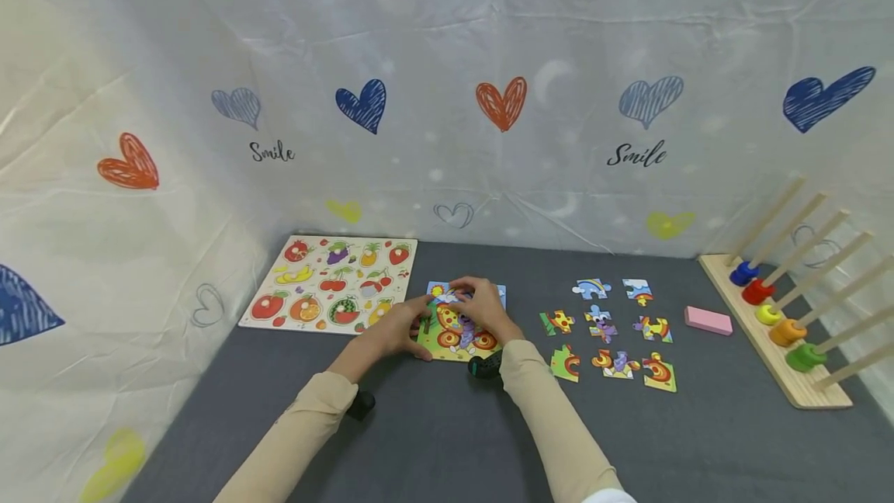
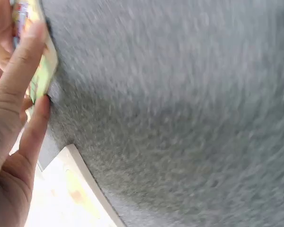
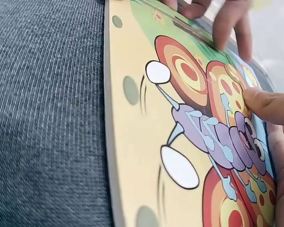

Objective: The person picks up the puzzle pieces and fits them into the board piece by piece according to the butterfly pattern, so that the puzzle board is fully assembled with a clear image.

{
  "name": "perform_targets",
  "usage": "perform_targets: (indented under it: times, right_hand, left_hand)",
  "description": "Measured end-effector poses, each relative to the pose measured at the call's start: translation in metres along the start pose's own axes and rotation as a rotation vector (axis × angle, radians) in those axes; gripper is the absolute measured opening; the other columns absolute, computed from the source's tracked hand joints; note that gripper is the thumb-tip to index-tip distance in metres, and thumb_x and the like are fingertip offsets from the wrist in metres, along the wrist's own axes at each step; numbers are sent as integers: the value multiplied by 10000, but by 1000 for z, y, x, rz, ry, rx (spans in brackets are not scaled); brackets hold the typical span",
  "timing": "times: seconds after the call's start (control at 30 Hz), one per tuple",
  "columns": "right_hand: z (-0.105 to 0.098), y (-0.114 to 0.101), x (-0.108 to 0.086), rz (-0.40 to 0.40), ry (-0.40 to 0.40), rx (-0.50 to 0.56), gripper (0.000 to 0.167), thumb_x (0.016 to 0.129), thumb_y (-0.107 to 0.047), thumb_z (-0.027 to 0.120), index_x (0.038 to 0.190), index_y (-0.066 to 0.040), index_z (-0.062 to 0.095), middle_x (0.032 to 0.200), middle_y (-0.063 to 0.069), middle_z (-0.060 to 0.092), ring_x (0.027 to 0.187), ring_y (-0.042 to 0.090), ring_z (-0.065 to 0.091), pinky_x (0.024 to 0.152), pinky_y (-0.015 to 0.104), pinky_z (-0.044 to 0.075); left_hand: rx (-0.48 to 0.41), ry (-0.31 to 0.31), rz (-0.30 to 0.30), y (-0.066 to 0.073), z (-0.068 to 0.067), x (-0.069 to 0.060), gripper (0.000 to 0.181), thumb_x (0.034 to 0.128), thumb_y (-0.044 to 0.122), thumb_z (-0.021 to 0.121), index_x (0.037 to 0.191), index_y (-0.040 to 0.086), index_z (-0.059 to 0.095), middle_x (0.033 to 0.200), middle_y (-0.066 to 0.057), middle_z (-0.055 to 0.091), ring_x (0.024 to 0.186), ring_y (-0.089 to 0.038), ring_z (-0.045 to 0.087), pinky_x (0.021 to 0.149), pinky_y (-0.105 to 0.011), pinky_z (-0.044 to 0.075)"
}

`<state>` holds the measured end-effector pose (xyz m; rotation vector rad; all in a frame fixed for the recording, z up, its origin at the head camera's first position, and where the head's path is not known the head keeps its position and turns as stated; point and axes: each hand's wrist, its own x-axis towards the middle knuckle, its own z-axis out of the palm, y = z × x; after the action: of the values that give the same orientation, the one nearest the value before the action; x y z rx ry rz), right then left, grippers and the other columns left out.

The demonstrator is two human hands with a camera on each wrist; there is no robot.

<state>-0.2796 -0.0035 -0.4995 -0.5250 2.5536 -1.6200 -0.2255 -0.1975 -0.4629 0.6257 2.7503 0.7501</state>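
Note:
A butterfly puzzle board (image 1: 457, 336) lies on the dark table in front of the person. At its left side, the left hand (image 1: 398, 328) holds the edge, thumb by the near left corner and fingers reaching over the picture. The right hand (image 1: 485, 309) curls over the far part of the board. In the right wrist view its thumb (image 3: 267, 105) and a finger pinch a puzzle piece (image 3: 233, 75), whose yellow-edged outline stands on the printed picture near the sun. Left-hand fingers (image 3: 227, 28) come close to that piece. Much of it is hidden by the hands.
Several loose puzzle pieces (image 1: 616, 364) lie in rows right of the board. Beyond them are a pink block (image 1: 708, 320) and a wooden peg stand (image 1: 775, 332) with coloured rings. A fruit board (image 1: 328, 286) lies back left. A printed cloth (image 1: 433, 37) hangs behind.

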Motion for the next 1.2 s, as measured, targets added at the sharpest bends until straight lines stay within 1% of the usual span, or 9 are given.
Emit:
perform_targets:
  times: [0.1, 0.37, 0.57, 0.67, 0.77, 0.83, 0.93, 1.07, 1.2]
  right_hand:
    - [0, -1, -1, 17, -7, -5, 300, 824, -86, 761, 1114, -39, 695, 1054, 104, 689, 959, 214, 659, 822, 351, 520]
    - [-13, -1, -2, 25, -46, 75, 338, 822, -86, 763, 1147, -35, 683, 1077, 109, 678, 976, 224, 649, 842, 359, 511]
    - [-30, 6, -10, 26, -120, 249, 379, 862, -31, 705, 1220, 51, 611, 1202, 211, 619, 1093, 329, 596, 884, 394, 494]
    - [-39, 11, -15, 32, -119, 329, 389, 872, -4, 683, 1242, 68, 588, 1232, 238, 594, 1121, 355, 580, 869, 380, 506]
    - [-51, 15, -18, 20, -101, 355, 405, 871, 6, 679, 1257, 73, 574, 1250, 250, 579, 1137, 364, 571, 862, 354, 511]
    - [-61, 19, -20, 8, -90, 363, 417, 873, 7, 677, 1268, 80, 564, 1259, 264, 570, 1144, 371, 566, 874, 338, 505]
    - [-79, 24, -25, -6, -79, 375, 430, 878, 11, 669, 1281, 97, 544, 1269, 295, 549, 1156, 393, 552, 885, 320, 498]
    - [-109, 32, -34, 2, -74, 369, 450, 879, 10, 667, 1296, 103, 525, 1289, 313, 523, 1182, 414, 525, 889, 311, 495]
    - [-142, 42, -45, 15, -73, 327, 472, 890, 8, 653, 1319, 117, 490, 1319, 333, 484, 1209, 436, 489, 903, 313, 488]
  left_hand:
    - [47, -19, 36, -1, -2, 3, 957, 657, 251, 891, 1409, -51, 384, 1098, -77, 599, 845, -153, 531, 774, -334, 465]
    - [63, -15, 14, 3, -1, 8, 981, 632, 243, 900, 1415, -35, 379, 1194, -124, 597, 999, -231, 576, 886, -397, 463]
    - [100, 1, -25, -1, 4, 10, 981, 599, 265, 912, 1401, -2, 414, 1024, -29, 593, 711, -133, 489, 708, -296, 430]
    - [88, 5, -40, -3, 4, 9, 979, 590, 259, 913, 1397, 6, 420, 959, -17, 576, 675, -126, 451, 688, -288, 407]
    - [45, 6, -29, -4, 2, 7, 974, 587, 248, 917, 1388, -2, 423, 913, -31, 561, 683, -141, 452, 701, -315, 413]
    - [23, 26, 36, -14, 4, 8, 980, 591, 298, 908, 1385, 6, 414, 895, -32, 540, 663, -137, 447, 676, -310, 411]
    - [4, 36, 72, -12, 2, 6, 961, 592, 294, 907, 1360, -12, 417, 904, -29, 532, 637, -131, 442, 652, -309, 414]
    - [27, 31, 26, 2, -2, 3, 931, 584, 197, 916, 1342, -37, 430, 939, -59, 556, 657, -156, 447, 676, -319, 410]
    - [55, 28, 21, 3, 1, 4, 947, 584, 194, 913, 1359, -34, 418, 964, -62, 558, 667, -146, 435, 677, -303, 399]
